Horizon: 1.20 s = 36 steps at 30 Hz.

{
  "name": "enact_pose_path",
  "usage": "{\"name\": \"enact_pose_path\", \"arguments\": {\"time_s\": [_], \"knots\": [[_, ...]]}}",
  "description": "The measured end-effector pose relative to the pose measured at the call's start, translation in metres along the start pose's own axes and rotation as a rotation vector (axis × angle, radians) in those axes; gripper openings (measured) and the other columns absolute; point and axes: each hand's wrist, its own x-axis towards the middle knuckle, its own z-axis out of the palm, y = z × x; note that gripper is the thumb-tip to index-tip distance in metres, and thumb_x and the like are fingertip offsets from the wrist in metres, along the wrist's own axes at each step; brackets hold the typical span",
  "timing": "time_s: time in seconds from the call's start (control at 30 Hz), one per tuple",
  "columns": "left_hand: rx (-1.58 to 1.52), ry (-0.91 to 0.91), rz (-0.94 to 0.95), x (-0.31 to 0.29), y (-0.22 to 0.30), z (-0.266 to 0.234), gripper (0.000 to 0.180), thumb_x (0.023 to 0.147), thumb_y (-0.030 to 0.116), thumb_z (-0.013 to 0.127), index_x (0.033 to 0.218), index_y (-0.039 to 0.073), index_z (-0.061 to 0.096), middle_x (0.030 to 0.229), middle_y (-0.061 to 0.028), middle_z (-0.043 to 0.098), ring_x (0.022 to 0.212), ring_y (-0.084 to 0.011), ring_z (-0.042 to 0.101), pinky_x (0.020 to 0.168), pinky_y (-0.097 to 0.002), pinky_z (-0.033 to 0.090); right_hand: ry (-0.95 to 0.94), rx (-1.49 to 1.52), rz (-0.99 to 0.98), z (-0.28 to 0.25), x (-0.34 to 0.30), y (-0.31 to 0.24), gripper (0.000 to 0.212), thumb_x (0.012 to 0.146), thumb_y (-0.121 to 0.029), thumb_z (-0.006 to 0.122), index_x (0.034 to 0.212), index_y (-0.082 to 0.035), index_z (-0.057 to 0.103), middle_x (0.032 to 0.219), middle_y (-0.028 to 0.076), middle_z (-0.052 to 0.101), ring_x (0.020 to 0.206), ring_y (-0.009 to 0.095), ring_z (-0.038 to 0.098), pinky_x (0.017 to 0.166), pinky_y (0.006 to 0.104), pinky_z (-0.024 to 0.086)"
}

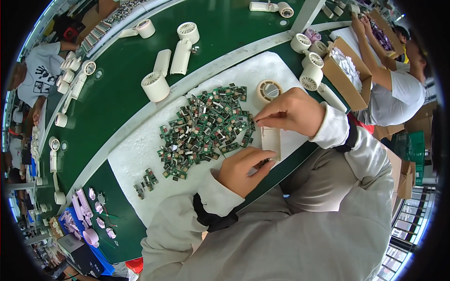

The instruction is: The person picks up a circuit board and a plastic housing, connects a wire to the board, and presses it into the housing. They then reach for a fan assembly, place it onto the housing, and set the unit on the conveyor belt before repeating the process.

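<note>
A cream handheld fan lies at the foam sheet's right side, its round head (269,90) up and its handle shell (271,140) open toward me. My left hand (246,171) is closed at the handle's lower end, a small dark part (265,161) between thumb and fingers. Over the handle's upper end, my right hand (293,112) pinches; whatever is between its fingertips is too small to name. Left of both hands spreads a big pile of small green circuit boards (206,126). Several more boards (149,179) lie apart at the sheet's lower left.
The white foam sheet (129,157) rests on a green table, beside a curved pale rail (112,133). Cream fans (182,56) lie beyond it. Purple fan parts (82,206) sit at lower left. A carton of white pieces (349,70) and a co-worker (393,89) are at right.
</note>
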Motion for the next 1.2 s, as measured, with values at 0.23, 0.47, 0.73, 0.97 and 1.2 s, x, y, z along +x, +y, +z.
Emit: {"name": "enact_pose_path", "arguments": {"time_s": [0.23, 0.47, 0.73, 0.97, 1.2], "knots": [[-0.240, 0.205, -0.382, 0.004, 0.015, -0.007, 0.026, 0.088, 0.002, 0.074, 0.113, 0.000, 0.066, 0.082, -0.0072, 0.069, 0.075, -0.0141, 0.071, 0.064, -0.0250, 0.054, 0.072, -0.084, 0.095, 0.006, -0.004, 0.006, 0.014, 0.084, -0.011, 0.076, 0.096, -0.003, 0.076, 0.083, 0.013, 0.072, 0.067, 0.027, 0.069, 0.062, 0.0337, 0.054], [-0.299, 0.176, -0.355, 0.003, 0.004, -0.008, 0.035, 0.095, 0.001, 0.066, 0.129, -0.004, 0.058, 0.101, -0.0113, 0.068, 0.089, -0.0165, 0.070, 0.082, -0.0269, 0.054, 0.198, -0.053, -0.056, 0.013, -0.016, 0.016, 0.012, 0.084, -0.008, 0.075, 0.094, -0.002, 0.075, 0.082, 0.013, 0.072, 0.072, 0.028, 0.070, 0.065, 0.0334, 0.055], [-0.278, 0.141, -0.302, 0.007, 0.010, -0.009, 0.033, 0.097, -0.001, 0.061, 0.130, -0.003, 0.060, 0.112, -0.0133, 0.065, 0.094, -0.0175, 0.070, 0.085, -0.0281, 0.057, 0.056, 0.218, 0.061, 0.006, -0.029, -0.007, 0.010, 0.085, -0.009, 0.077, 0.093, -0.003, 0.076, 0.072, 0.007, 0.068, 0.058, 0.016, 0.061, 0.054, 0.0285, 0.047], [-0.312, 0.152, -0.331, 0.005, 0.009, -0.008, 0.032, 0.097, 0.000, 0.061, 0.129, -0.004, 0.061, 0.115, -0.0143, 0.067, 0.102, -0.0174, 0.068, 0.088, -0.0291, 0.056, 0.093, 0.222, 0.035, 0.011, -0.026, -0.010, 0.011, 0.084, -0.010, 0.079, 0.092, -0.005, 0.077, 0.066, 0.005, 0.063, 0.053, 0.012, 0.055, 0.049, 0.0268, 0.042], [-0.195, 0.129, -0.134, 0.005, -0.001, -0.010, 0.030, 0.098, -0.001, 0.060, 0.128, -0.005, 0.062, 0.119, -0.0156, 0.067, 0.106, -0.0178, 0.067, 0.088, -0.0296, 0.057, 0.105, 0.218, 0.038, 0.011, -0.026, -0.010, 0.010, 0.083, -0.009, 0.079, 0.092, -0.005, 0.076, 0.066, 0.004, 0.063, 0.053, 0.011, 0.055, 0.048, 0.0263, 0.042]]}}
